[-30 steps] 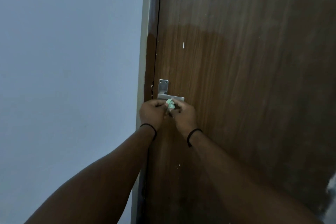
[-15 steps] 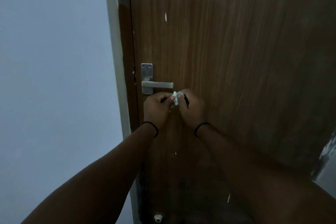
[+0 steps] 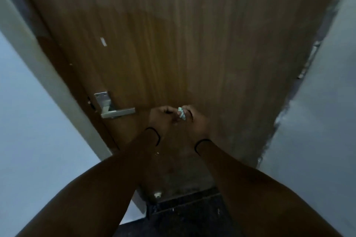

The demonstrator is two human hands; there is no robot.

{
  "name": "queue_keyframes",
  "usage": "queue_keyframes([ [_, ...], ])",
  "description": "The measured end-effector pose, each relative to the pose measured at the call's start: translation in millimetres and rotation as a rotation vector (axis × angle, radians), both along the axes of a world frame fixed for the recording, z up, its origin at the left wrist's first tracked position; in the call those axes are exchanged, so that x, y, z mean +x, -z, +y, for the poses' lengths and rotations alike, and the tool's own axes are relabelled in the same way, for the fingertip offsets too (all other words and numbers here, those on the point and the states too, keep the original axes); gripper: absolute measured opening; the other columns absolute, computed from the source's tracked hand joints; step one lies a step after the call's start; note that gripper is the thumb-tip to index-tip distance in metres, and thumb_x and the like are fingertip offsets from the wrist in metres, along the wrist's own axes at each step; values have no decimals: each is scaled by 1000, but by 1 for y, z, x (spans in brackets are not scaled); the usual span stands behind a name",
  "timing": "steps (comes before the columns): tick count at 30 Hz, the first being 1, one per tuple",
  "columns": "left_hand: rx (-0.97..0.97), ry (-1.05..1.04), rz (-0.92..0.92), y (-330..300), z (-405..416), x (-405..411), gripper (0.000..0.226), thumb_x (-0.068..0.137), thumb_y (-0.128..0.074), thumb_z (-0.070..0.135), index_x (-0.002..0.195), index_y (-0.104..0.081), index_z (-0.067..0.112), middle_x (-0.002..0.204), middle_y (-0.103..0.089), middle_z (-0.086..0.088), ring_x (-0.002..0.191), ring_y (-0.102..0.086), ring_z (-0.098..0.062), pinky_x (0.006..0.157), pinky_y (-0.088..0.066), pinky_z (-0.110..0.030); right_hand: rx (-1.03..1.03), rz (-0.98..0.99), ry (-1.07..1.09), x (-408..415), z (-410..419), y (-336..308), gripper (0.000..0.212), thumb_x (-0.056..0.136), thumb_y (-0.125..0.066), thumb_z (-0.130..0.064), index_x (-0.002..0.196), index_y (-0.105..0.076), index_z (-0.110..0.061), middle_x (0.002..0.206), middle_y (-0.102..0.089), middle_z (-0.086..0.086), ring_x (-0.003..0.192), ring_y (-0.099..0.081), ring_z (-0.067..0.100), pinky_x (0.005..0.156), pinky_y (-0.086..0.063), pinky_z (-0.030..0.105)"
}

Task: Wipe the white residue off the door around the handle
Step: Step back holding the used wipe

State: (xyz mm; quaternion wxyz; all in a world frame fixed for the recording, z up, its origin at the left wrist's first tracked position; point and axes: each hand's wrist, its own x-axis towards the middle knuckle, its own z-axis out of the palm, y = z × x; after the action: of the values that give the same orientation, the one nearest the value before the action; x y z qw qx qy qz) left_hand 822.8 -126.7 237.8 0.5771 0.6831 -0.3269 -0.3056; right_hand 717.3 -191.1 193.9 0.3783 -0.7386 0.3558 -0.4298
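Pinching wipe (image 3: 181, 113), left hand (image 3: 160, 118), right hand (image 3: 195, 121)

dim, bluish light; soft motion blur, strong wide-angle edge distortion

No legible text, label, brand, number or sign anywhere on the door (image 3: 173, 44) or handle (image 3: 117, 112)

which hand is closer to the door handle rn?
Left. The left hand sits just right of the door handle lever tip, not touching it. The right hand is farther right; both pinch the small wad of cloth between them.
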Motion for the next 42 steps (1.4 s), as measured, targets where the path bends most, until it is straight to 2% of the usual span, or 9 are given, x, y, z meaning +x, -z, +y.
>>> queue_keyframes([
  [3, 38, 108, 119, -4, -34, -42, 13, 85, -65, -6, 90, -65, 6, 76, -67, -10, 55, -65, -13, 53, -56, -22, -83, 69, 115, -48, -10, 5, 38, 91, -49, -27, 120, -67, -9, 119, -68, 13, 112, -61, 28, 99, -43, 32],
  [6, 150, 325, 91, 9, -67, -86, 8, 92, -63, 4, 93, -65, 11, 77, -69, -5, 55, -65, -6, 52, -56, -19, -75, 84, 246, -108, -19, 24, 35, 88, -66, -8, 122, -64, -3, 121, -66, 18, 113, -61, 34, 100, -43, 39],
  [10, 319, 617, -2, 53, -98, -166, 5, 90, -66, 10, 88, -66, 13, 62, -71, 4, 51, -65, -1, 51, -54, -19, 47, 165, 448, -206, -17, 65, 26, 89, -65, -17, 114, -68, -12, 113, -68, 10, 106, -61, 28, 92, -42, 28],
  [15, 439, 895, -151, 118, -99, -282, 7, 89, -63, -3, 88, -67, 3, 72, -64, -14, 44, -58, -7, 43, -47, -18, 234, 266, 624, -311, 22, 121, 20, 83, -62, -16, 102, -67, -12, 103, -68, 10, 97, -62, 29, 83, -50, 35],
  [20, 332, 1209, -547, 188, -81, -395, 11, 88, -69, 10, 91, -76, 2, 88, -74, -17, 72, -66, -22, 73, -52, -28, 399, 317, 812, -404, 65, 185, 9, 84, -61, -17, 92, -63, -19, 94, -65, 3, 88, -60, 21, 72, -45, 29],
  [24, 298, 1421, -779, 249, -60, -449, 20, 94, -57, 14, 97, -75, 4, 100, -73, -17, 94, -66, -33, 83, -52, -38, 501, 421, 885, -453, 92, 242, 18, 83, -66, -11, 101, -68, -8, 104, -63, 13, 99, -59, 33, 84, -49, 38],
  [32, 344, 1600, -1087, 379, -48, -470, 35, 93, -55, 13, 127, -63, 11, 127, -60, -16, 116, -56, -36, 97, -47, -43, 717, 559, 957, -501, 111, 354, 31, 82, -69, -13, 112, -67, -9, 114, -61, 15, 109, -56, 35, 87, -45, 37],
  [37, 384, 1569, -1257, 419, -59, -466, 61, 87, -63, 22, 143, -41, 13, 145, -42, -15, 129, -44, -37, 104, -42, -46, 761, 622, 953, -511, 104, 385, 50, 76, -78, -24, 121, -62, -9, 116, -62, 16, 111, -56, 36, 90, -48, 41],
  [42, 380, 1525, -1361, 414, -64, -455, 93, 86, -68, 35, 155, -9, 17, 163, -8, -13, 148, -13, -36, 118, -18, -48, 648, 803, 918, -502, 102, 378, 60, 78, -72, -43, 129, -57, -16, 132, -59, 10, 122, -52, 32, 99, -42, 41],
])
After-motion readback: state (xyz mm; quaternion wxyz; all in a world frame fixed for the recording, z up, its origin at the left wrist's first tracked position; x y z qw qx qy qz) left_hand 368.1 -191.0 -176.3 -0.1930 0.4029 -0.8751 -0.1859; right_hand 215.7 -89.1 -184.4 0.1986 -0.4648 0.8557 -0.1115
